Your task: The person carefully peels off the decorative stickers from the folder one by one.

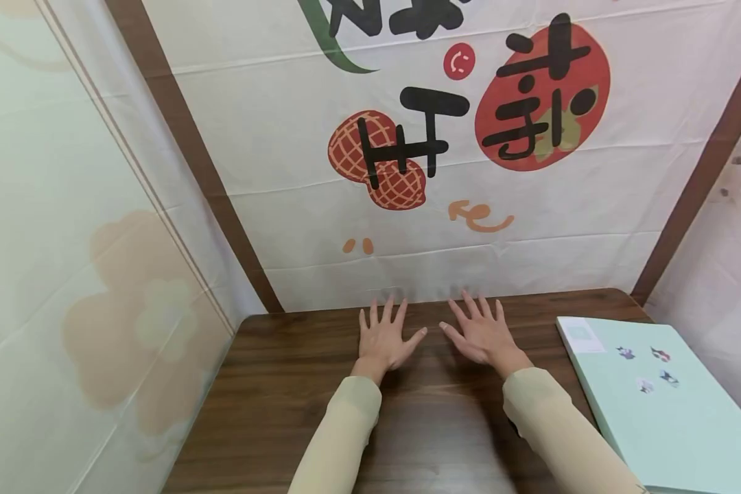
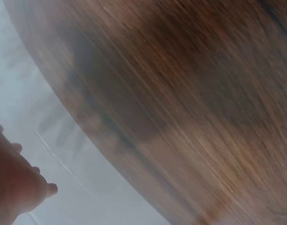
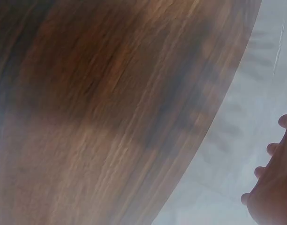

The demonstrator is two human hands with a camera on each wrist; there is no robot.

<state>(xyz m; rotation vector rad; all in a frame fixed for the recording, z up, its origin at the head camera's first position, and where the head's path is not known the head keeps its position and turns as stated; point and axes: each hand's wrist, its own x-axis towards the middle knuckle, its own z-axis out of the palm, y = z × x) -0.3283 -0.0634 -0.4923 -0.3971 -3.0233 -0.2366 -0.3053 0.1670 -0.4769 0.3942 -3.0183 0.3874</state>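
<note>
Both hands are held palm down over the far part of a dark brown wooden table [image 1: 272, 405], fingers straight and spread. In the head view the left hand [image 1: 383, 343] is left of the middle, its thumb pointing right. The right hand [image 1: 483, 335] mirrors it, thumb pointing left, with a gap between the two. Neither holds anything. In the wrist views, the left hand [image 2: 17, 187] and the right hand [image 3: 272, 183] show only in part at the lower corners. Hand shadows fall on the tabletop and the cloth behind, so the hands seem raised above the wood.
A mint-green box or folder [image 1: 673, 405] with small stickers lies on the table's right side. Behind the table hangs a white cloth [image 1: 309, 206] printed with dark characters and red shapes. A pale flower-patterned curtain [image 1: 123, 329] borders the left, and another light cloth [image 1: 735, 274] the right.
</note>
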